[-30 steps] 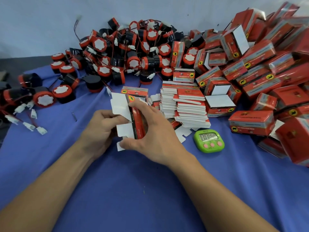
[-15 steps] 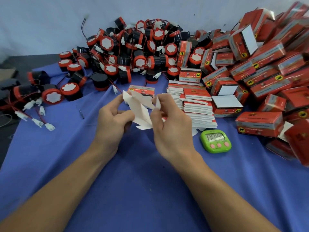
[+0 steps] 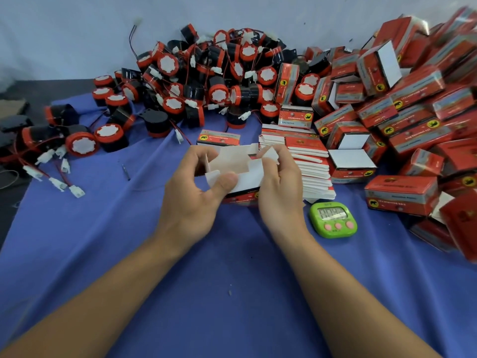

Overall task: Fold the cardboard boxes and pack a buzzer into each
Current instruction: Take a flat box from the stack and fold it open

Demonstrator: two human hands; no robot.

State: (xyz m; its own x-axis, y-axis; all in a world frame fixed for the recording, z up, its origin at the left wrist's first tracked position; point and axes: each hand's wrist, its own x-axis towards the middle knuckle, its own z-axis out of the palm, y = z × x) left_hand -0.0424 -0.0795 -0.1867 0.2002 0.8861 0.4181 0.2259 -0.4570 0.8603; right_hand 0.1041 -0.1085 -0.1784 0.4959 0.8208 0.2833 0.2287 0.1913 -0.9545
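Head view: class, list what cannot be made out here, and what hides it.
All in the head view.
Green timer: digits too blurred to read.
Half-folded box: its lower part is behind the left hand and right hand.
Pile of red boxes: cut off by the right edge; print blurred.
Stack of flat boxes: near end behind the right hand.

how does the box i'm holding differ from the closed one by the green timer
The held box is half-formed, white flaps splayed; the closed box is fully shut. Left hand and right hand grip the held box; the closed box lies on the blue cloth. Both are red-printed.
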